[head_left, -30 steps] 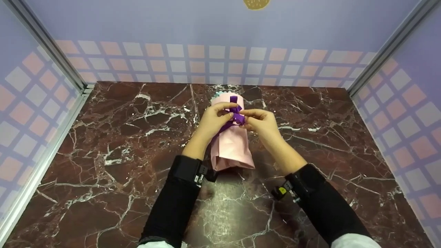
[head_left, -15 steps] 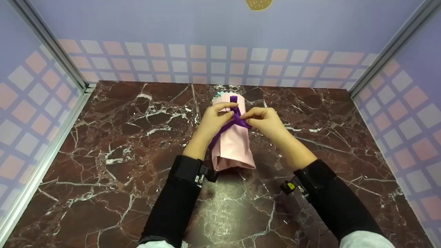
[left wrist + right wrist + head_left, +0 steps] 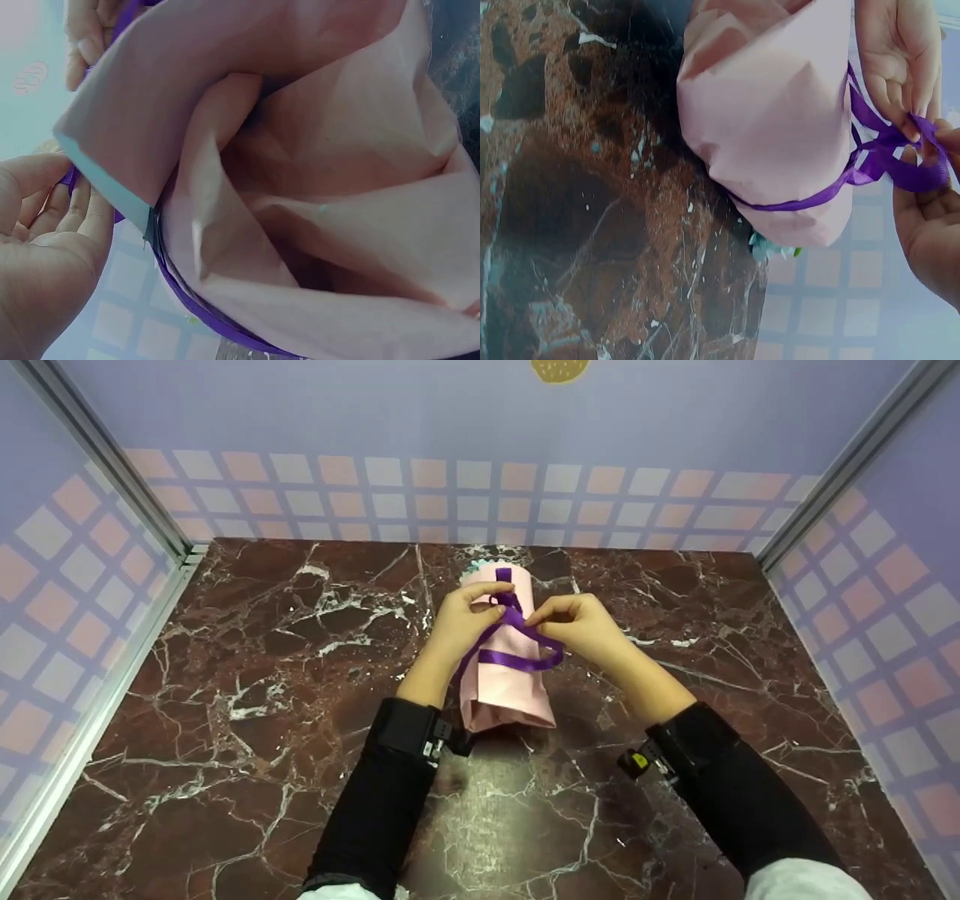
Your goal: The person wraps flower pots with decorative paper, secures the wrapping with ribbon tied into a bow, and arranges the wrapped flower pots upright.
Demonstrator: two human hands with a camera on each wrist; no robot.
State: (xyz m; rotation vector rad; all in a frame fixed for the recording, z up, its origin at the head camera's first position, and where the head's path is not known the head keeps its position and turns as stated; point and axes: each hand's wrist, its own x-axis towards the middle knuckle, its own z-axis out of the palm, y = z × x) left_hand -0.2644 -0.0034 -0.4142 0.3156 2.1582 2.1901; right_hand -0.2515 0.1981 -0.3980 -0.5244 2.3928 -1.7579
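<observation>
A bundle wrapped in pink paper [image 3: 510, 690] lies on the table, its gathered open end towards me. Blue-green petals [image 3: 769, 246] peek out at the far end. Purple ribbon [image 3: 517, 661] runs round the wrap and is crossed on top, with a loose loop hanging to the right. My left hand [image 3: 466, 621] pinches the ribbon at the crossing between thumb and forefinger. Just to its right, my right hand [image 3: 581, 624] pinches a ribbon strand with its fingertips. In the right wrist view both hands meet at the ribbon loops [image 3: 919, 176]; whether a knot is formed, I cannot tell.
The dark red marble table [image 3: 247, 780] spreads around the bundle. Purple walls with pink and white squares [image 3: 472, 474] stand behind it and on both sides. Camera units are strapped over black sleeves [image 3: 375, 810].
My right hand has shifted slightly right and drawn back. The purple ribbon, bunched between the fingers before, now hangs as a longer loop over the paper. The left hand has stayed nearly still.
</observation>
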